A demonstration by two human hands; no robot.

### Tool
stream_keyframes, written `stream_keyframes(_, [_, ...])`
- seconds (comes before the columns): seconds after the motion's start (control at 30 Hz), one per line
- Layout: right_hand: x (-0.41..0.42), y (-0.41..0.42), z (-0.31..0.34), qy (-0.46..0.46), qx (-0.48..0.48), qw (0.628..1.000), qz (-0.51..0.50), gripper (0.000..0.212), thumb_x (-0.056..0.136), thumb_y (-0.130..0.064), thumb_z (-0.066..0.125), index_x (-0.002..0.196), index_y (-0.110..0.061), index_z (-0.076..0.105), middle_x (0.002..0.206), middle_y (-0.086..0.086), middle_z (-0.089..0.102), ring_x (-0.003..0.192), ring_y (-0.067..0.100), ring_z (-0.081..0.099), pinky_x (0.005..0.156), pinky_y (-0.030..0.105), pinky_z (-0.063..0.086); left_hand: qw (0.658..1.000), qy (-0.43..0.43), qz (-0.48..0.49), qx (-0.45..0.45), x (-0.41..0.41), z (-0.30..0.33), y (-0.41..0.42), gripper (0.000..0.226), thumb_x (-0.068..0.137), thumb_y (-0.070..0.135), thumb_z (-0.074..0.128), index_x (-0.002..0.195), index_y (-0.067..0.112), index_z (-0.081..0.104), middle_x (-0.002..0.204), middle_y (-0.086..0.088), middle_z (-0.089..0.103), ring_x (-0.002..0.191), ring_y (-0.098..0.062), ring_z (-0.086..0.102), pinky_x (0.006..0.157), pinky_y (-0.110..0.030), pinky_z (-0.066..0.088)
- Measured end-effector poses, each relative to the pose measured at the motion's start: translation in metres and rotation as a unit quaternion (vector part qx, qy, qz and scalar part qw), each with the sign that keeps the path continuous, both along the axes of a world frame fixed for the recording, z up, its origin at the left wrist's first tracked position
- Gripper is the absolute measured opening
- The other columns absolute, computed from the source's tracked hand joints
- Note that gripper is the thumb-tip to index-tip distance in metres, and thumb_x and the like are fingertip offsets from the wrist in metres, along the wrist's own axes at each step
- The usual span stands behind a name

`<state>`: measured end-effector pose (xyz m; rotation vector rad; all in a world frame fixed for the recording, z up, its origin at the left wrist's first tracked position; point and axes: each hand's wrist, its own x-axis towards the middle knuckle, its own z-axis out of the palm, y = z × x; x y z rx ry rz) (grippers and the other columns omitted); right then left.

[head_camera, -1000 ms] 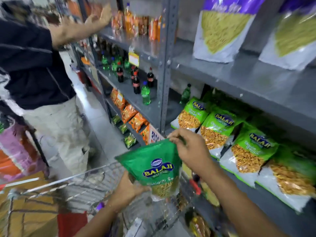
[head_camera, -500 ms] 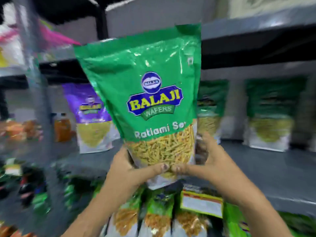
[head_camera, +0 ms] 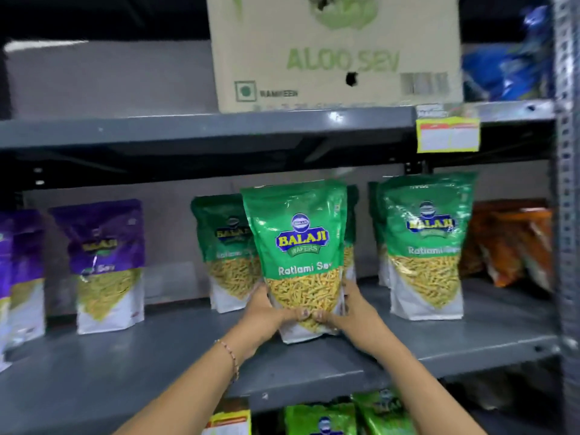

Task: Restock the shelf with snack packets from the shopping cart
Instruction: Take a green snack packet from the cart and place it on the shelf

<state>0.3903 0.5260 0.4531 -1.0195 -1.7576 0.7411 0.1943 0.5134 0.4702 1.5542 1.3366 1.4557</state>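
held pkt (head_camera: 299, 246) "BALAJI WAFERS Ratlami Sev", carton (head_camera: 335, 51) "ALOO SEV"

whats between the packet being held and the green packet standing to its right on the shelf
Nothing stands there. In the head view, only bare grey shelf separates the held packet from the green packet on the right.

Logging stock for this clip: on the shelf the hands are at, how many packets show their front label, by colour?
Green packets: 3, one held by left hand and right hand
Purple packets: 2
Orange packets: too blurred to count
Total: 5
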Motion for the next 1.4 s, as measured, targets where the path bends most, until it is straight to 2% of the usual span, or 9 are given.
stream_keyframes(0.43, [0.0,0.022,0.008,-0.015,-0.062,0.997,-0.038,0.095,0.084,-0.028,0.075,0.154,-0.027,0.011,0.144,0.011,0.052,0.13,0.031,0.049,0.096,0.032,0.04,0.999,-0.017,-0.037,-0.027,0.016,0.003,0.032,0.08,0.054,0.004,0.089,0.121,0.017,0.047,0.122,-0.005,0.065,0.113,-0.019,0.062,0.102,-0.041,0.049])
stream_keyframes(0.6, [0.0,0.013,0.01,-0.014,-0.049,0.998,-0.049,0.096,0.08,-0.029,0.078,0.152,-0.025,0.014,0.15,0.009,0.046,0.133,0.032,0.047,0.103,0.039,0.042,0.997,0.039,-0.038,-0.048,0.014,0.005,0.017,0.05,0.066,0.009,0.084,0.1,0.031,0.055,0.12,0.0,0.065,0.107,-0.014,0.061,0.091,-0.023,0.051])
stream_keyframes(0.67, [-0.007,0.005,0.01,-0.009,0.004,0.997,-0.071,0.1,0.074,-0.026,0.083,0.149,-0.026,0.018,0.152,0.007,0.043,0.136,0.031,0.044,0.107,0.044,0.041,0.999,0.034,-0.006,-0.029,0.002,0.004,0.002,0.067,0.067,0.017,0.084,0.124,0.023,0.05,0.136,0.0,0.054,0.123,-0.016,0.053,0.105,-0.031,0.043])
stream_keyframes(0.77, [-0.03,-0.034,0.013,0.014,0.128,0.985,-0.111,0.097,0.072,-0.026,0.083,0.148,-0.02,0.024,0.151,0.006,0.042,0.139,0.026,0.04,0.112,0.047,0.038,0.999,-0.048,0.019,0.015,-0.023,0.005,-0.049,0.071,0.079,0.008,0.074,0.141,0.009,0.039,0.14,0.003,0.045,0.132,-0.01,0.043,0.109,-0.026,0.034])
stream_keyframes(0.97, [-0.144,-0.14,-0.035,0.031,0.282,0.954,0.093,0.067,0.084,-0.022,0.074,0.142,-0.018,0.04,0.146,-0.002,0.046,0.14,0.013,0.036,0.116,0.023,0.026,0.953,-0.269,0.136,0.022,-0.111,-0.059,-0.211,0.032,0.081,0.01,0.061,0.112,0.008,0.064,0.115,-0.007,0.073,0.105,-0.022,0.07,0.092,-0.034,0.056])
stream_keyframes(1.1, [-0.23,-0.196,-0.125,-0.074,0.239,0.913,0.323,0.056,0.087,-0.013,0.071,0.137,-0.017,0.047,0.146,-0.003,0.048,0.141,0.004,0.031,0.118,0.013,0.016,0.894,-0.289,0.333,-0.082,-0.171,-0.158,-0.325,0.029,0.09,0.005,0.056,0.118,0.001,0.061,0.114,-0.01,0.072,0.103,-0.027,0.069,0.085,-0.031,0.057])
stream_keyframes(1.2, [-0.285,-0.242,-0.208,-0.181,0.178,0.848,0.465,0.053,0.079,-0.008,0.07,0.13,-0.013,0.055,0.141,0.008,0.055,0.137,0.016,0.039,0.118,0.018,0.019,0.853,-0.227,0.418,-0.214,-0.186,-0.243,-0.426,0.025,0.082,0.016,0.066,0.105,0.006,0.066,0.095,-0.004,0.068,0.087,-0.011,0.06,0.073,-0.019,0.048])
stream_keyframes(1.3, [-0.327,-0.289,-0.287,-0.322,0.115,0.736,0.584,0.046,0.072,-0.003,0.07,0.117,-0.008,0.065,0.126,0.014,0.064,0.124,0.031,0.055,0.109,0.034,0.04,0.774,-0.178,0.453,-0.405,-0.201,-0.376,-0.527,0.027,0.077,0.037,0.064,0.091,0.014,0.067,0.083,0.0,0.067,0.07,0.002,0.054,0.065,-0.009,0.043])
stream_keyframes(1.4, [-0.359,-0.329,-0.349,-0.451,0.103,0.605,0.648,0.053,0.073,-0.003,0.06,0.125,-0.012,0.06,0.132,0.012,0.058,0.126,0.031,0.054,0.102,0.037,0.047,0.667,-0.247,0.477,-0.517,-0.191,-0.459,-0.59,0.04,0.07,0.052,0.071,0.084,0.014,0.065,0.094,-0.001,0.069,0.079,-0.013,0.062,0.069,-0.023,0.056])
